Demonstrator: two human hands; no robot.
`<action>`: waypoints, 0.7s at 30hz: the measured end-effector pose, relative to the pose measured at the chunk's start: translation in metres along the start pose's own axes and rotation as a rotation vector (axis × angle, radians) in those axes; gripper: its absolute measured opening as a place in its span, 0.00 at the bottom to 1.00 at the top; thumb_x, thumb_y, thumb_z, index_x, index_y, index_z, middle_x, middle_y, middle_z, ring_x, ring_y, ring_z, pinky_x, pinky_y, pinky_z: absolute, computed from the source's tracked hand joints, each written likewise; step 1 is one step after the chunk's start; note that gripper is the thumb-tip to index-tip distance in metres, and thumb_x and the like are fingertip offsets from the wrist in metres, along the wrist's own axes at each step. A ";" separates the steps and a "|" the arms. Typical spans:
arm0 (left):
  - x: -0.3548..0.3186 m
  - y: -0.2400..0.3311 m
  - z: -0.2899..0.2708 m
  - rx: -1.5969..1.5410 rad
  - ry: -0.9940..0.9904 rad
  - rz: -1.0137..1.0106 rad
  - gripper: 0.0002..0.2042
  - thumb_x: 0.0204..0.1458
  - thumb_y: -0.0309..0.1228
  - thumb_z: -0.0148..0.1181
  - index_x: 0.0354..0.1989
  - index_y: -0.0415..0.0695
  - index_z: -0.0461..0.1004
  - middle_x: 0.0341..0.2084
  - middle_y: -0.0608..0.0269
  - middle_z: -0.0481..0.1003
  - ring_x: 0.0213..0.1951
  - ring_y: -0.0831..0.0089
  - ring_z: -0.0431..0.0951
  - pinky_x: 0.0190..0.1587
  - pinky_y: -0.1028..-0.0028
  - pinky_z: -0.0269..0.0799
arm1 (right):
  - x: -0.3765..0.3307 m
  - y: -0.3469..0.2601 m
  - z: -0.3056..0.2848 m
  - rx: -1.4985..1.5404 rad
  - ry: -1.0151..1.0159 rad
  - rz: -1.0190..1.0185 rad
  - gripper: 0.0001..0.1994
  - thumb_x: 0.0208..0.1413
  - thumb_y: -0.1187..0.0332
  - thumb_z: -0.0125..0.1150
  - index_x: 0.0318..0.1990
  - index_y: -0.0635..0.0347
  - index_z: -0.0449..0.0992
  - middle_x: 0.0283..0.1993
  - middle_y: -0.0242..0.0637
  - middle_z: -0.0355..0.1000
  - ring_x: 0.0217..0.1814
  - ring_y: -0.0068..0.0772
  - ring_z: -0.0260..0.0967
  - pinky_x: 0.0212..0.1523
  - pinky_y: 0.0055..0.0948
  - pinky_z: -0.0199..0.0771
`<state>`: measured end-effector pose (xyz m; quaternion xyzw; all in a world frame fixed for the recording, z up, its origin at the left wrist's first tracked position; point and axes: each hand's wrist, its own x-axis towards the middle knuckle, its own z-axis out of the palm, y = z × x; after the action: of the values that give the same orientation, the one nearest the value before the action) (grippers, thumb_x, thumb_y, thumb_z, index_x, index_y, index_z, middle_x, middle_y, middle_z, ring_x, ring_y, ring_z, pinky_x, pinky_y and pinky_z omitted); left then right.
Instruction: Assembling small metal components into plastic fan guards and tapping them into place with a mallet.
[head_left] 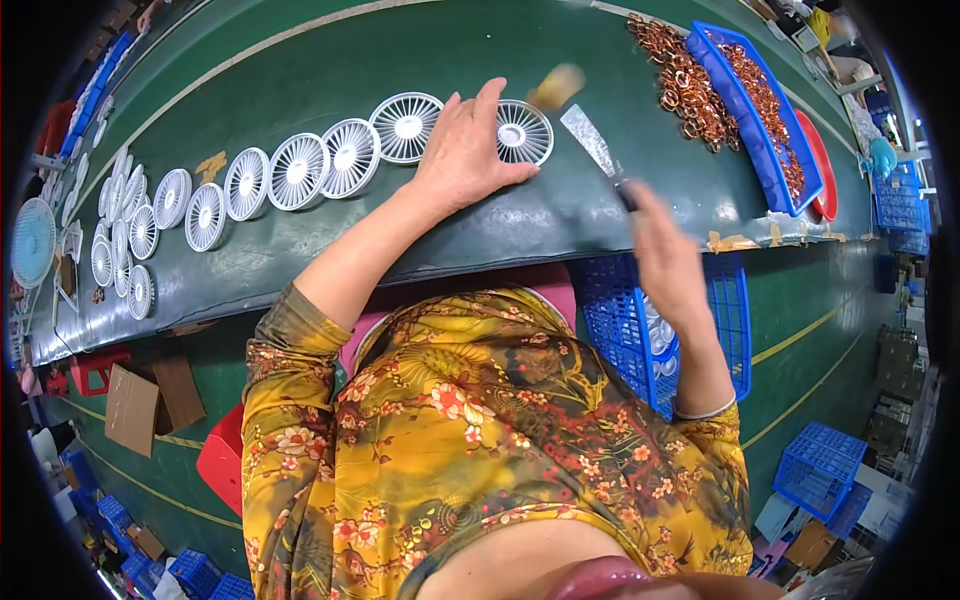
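My left hand (462, 158) spans the left side of a white spoked plastic wheel (536, 136) on the green table, thumb at its near edge and a finger by its far edge. In my right hand (665, 255), blurred by motion, is the dark handle of a putty knife (588, 137). Its flat metal blade points up and left, apart from the wheel. Just beyond the wheel is a small yellowish-brown blurred thing (558, 87) I cannot make out. Several more such wheels stretch in a row to the left, including a spoked wheel (394, 127) beside my left hand.
At the far right lie a heap of copper-coloured rings (688, 85) and a blue tray (741, 98) of more rings, with a red tray (818, 165) behind. A blue crate (735, 320) stands below the table edge (480, 268) on my right. Stacked wheels (121, 240) sit far left.
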<state>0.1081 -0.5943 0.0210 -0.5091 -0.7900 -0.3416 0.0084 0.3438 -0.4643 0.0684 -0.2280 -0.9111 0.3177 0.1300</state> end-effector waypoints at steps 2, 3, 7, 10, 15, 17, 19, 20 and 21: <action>0.000 -0.003 0.003 0.003 0.019 0.001 0.49 0.33 0.44 0.74 0.62 0.35 0.50 0.38 0.44 0.74 0.47 0.50 0.73 0.64 0.52 0.54 | 0.006 0.010 0.009 0.068 -0.125 0.176 0.17 0.63 0.66 0.48 0.59 0.54 0.67 0.36 0.57 0.73 0.41 0.65 0.70 0.40 0.45 0.71; 0.000 -0.005 0.004 0.007 0.035 0.001 0.50 0.33 0.44 0.74 0.62 0.35 0.49 0.38 0.44 0.74 0.47 0.50 0.73 0.64 0.52 0.54 | 0.001 0.008 0.003 0.015 -0.078 0.121 0.17 0.64 0.66 0.48 0.59 0.55 0.67 0.35 0.55 0.74 0.37 0.59 0.72 0.38 0.42 0.71; -0.004 -0.005 0.001 0.018 0.041 -0.030 0.52 0.33 0.44 0.74 0.63 0.35 0.47 0.41 0.43 0.74 0.49 0.51 0.74 0.65 0.51 0.52 | 0.000 -0.021 -0.014 0.216 0.050 0.036 0.17 0.64 0.69 0.47 0.59 0.57 0.67 0.32 0.39 0.75 0.25 0.20 0.62 0.29 0.21 0.65; -0.001 -0.007 -0.001 -0.025 -0.017 -0.007 0.53 0.34 0.47 0.73 0.65 0.35 0.46 0.49 0.39 0.69 0.56 0.48 0.68 0.66 0.49 0.48 | 0.021 -0.004 0.014 -0.193 0.047 -0.211 0.16 0.62 0.67 0.47 0.57 0.53 0.68 0.36 0.52 0.75 0.31 0.54 0.74 0.34 0.44 0.73; -0.013 -0.037 -0.070 0.354 0.053 0.114 0.55 0.34 0.54 0.71 0.69 0.48 0.45 0.63 0.39 0.55 0.67 0.42 0.47 0.67 0.46 0.37 | 0.010 -0.012 0.002 -0.212 -0.102 -0.102 0.17 0.61 0.64 0.51 0.57 0.51 0.70 0.38 0.55 0.74 0.38 0.61 0.71 0.37 0.49 0.73; -0.025 -0.055 -0.089 0.333 -0.026 0.010 0.55 0.33 0.49 0.73 0.70 0.49 0.44 0.64 0.42 0.54 0.68 0.44 0.46 0.68 0.46 0.34 | 0.001 -0.007 0.001 -0.005 -0.079 -0.194 0.16 0.61 0.64 0.52 0.56 0.50 0.71 0.39 0.55 0.74 0.37 0.61 0.72 0.36 0.47 0.73; -0.029 -0.063 -0.093 0.284 -0.070 -0.037 0.54 0.34 0.46 0.74 0.70 0.51 0.45 0.64 0.43 0.57 0.68 0.48 0.48 0.68 0.45 0.33 | -0.003 -0.003 0.005 0.009 -0.133 -0.234 0.16 0.61 0.66 0.52 0.56 0.50 0.71 0.41 0.54 0.74 0.39 0.59 0.72 0.37 0.45 0.74; -0.029 -0.065 -0.089 0.242 -0.092 -0.069 0.53 0.34 0.45 0.73 0.70 0.51 0.45 0.62 0.44 0.59 0.68 0.49 0.50 0.68 0.45 0.33 | -0.002 -0.002 0.007 -0.005 -0.203 -0.146 0.16 0.61 0.66 0.52 0.56 0.52 0.71 0.43 0.54 0.74 0.41 0.57 0.72 0.39 0.44 0.74; -0.027 -0.067 -0.083 0.199 -0.115 -0.099 0.53 0.34 0.45 0.73 0.69 0.51 0.46 0.61 0.44 0.62 0.67 0.50 0.52 0.68 0.45 0.34 | -0.001 -0.002 0.008 -0.020 -0.272 -0.056 0.16 0.61 0.67 0.52 0.55 0.54 0.71 0.45 0.53 0.73 0.44 0.56 0.72 0.40 0.42 0.74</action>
<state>0.0389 -0.6782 0.0397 -0.4847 -0.8435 -0.2317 -0.0032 0.3408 -0.4701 0.0633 -0.1585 -0.9295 0.3327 0.0119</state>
